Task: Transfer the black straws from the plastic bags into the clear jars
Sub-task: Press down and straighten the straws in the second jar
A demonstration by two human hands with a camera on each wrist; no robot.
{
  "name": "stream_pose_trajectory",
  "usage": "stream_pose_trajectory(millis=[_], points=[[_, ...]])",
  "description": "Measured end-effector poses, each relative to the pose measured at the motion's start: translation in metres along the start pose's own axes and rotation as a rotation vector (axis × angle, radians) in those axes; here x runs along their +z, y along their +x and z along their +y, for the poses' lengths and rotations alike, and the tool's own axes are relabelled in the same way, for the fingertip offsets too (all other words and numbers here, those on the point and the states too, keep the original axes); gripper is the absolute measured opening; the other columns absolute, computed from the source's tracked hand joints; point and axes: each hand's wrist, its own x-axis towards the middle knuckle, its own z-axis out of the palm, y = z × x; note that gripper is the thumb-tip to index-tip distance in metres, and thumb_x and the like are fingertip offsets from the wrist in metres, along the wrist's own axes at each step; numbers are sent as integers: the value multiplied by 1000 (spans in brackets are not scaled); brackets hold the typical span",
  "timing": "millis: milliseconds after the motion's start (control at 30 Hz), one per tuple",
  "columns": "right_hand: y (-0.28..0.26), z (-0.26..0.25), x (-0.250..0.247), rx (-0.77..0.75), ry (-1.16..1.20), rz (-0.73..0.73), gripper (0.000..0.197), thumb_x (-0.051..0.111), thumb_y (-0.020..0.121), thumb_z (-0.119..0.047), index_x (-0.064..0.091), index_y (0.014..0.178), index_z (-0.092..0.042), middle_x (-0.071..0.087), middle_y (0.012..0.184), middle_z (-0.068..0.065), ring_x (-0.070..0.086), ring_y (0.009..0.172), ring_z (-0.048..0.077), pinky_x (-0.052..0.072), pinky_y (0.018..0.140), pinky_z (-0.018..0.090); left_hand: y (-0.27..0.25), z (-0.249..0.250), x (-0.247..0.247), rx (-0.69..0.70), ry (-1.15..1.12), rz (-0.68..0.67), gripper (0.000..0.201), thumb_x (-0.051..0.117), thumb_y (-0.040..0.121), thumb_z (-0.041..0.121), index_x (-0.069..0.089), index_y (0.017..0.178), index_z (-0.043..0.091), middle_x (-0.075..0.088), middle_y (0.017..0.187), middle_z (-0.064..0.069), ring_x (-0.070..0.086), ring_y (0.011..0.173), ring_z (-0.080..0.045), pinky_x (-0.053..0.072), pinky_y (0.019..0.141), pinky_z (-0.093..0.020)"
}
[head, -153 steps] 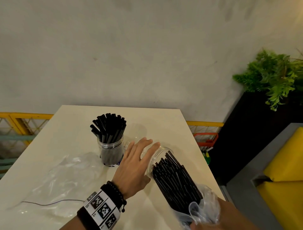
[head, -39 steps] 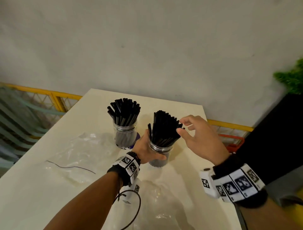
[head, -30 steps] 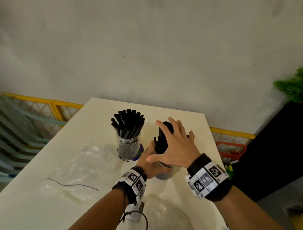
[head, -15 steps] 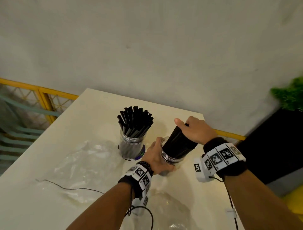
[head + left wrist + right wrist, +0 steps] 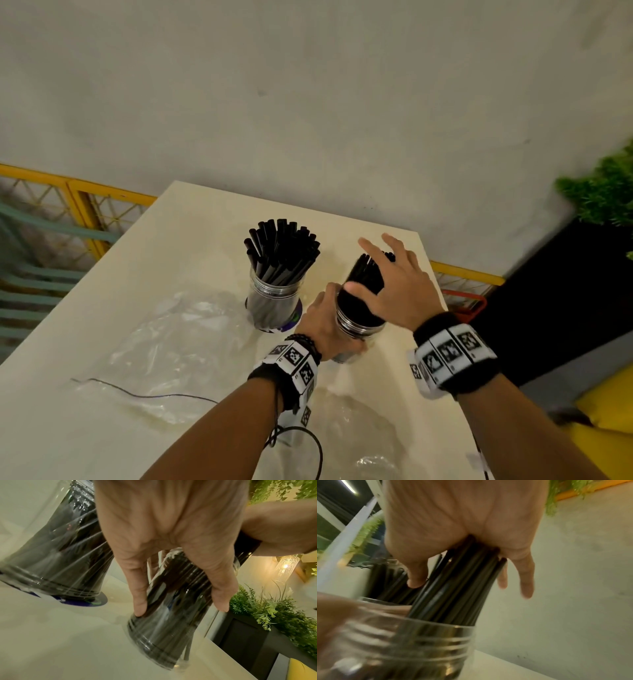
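Note:
Two clear jars stand on the cream table (image 5: 191,240), each packed with black straws. The left jar (image 5: 275,303) stands free, its straws (image 5: 281,250) fanned out. My left hand (image 5: 325,325) grips the right jar (image 5: 358,330) from the side; in the left wrist view its fingers (image 5: 140,601) wrap the jar wall (image 5: 163,635). My right hand (image 5: 394,284) lies with its palm on the tops of that jar's straws (image 5: 457,588), fingers spread and straight, thumb against the bundle's side.
An empty plastic bag (image 5: 164,346) lies flat to the left with a thin black wire (image 5: 144,395) across it. Another crumpled bag (image 5: 359,435) lies near me. The table's right edge is close to the held jar. A plant (image 5: 606,195) and yellow railing (image 5: 85,195) lie beyond.
My right hand has let go of the straw bundle it was gripping near the top and now lies flat on it with spread fingers. My left hand still holds the jar.

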Motion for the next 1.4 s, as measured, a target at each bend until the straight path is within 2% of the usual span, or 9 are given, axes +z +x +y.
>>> stream_pose_trajectory(millis=[100,267,433,600,767,1000,1200,1333,1400], points=[[17,1,2,19,54,32,50,52,84,-64,51,123,-31,52,117,1,59,104,37,53,85,47,0,1,-1,3,-1,2,96,85,49,46,32,127,26,57,124,-1,61,110,-26,55,96,-47],[20,2,0,46,64,128,44,52,88,-57,58,108,-19,47,92,-2,60,91,34,52,79,42,1,-1,-2,10,3,-13,100,86,49,44,29,130,27,57,127,-2,58,115,-24,53,100,-46],[18,4,-2,124,88,-17,46,50,87,-63,52,107,-22,47,99,-2,58,100,30,49,83,43,1,-1,-3,13,0,-8,97,86,52,44,30,130,29,56,126,0,58,113,-24,53,99,-45],[21,-6,-20,83,276,113,52,47,86,-67,48,127,-35,49,130,1,50,123,27,45,100,50,1,-1,-3,17,11,-12,97,87,55,41,28,132,28,55,129,-2,57,116,-26,52,99,-45],[17,-29,-8,29,-163,-89,46,36,96,-56,46,137,-40,39,147,-4,35,135,28,35,103,58,2,-3,-1,16,15,-1,99,88,53,42,28,130,28,56,127,-1,58,117,-25,52,100,-44],[1,-20,10,227,-168,47,34,47,95,-39,55,120,-18,49,123,9,48,110,37,40,67,37,4,-4,2,13,3,-12,103,89,54,39,27,136,27,55,132,-4,57,120,-26,52,103,-46],[16,-12,-13,24,-133,167,28,50,95,-40,60,105,-16,55,104,7,57,94,32,51,72,40,4,-3,0,5,-4,-5,102,88,53,42,28,134,29,56,129,-2,58,116,-25,52,101,-45],[20,3,-17,-174,-61,-117,24,52,91,-47,63,97,-27,54,101,-3,55,97,22,51,85,40,7,-3,-3,14,19,-26,103,88,53,43,26,134,29,58,129,-4,60,114,-27,54,99,-47],[21,12,-21,-187,147,-55,20,57,90,-44,67,99,-29,61,104,-4,58,99,18,49,92,38,8,-4,-5,15,11,-36,105,89,54,41,27,137,27,57,131,-5,60,116,-28,53,101,-46]])
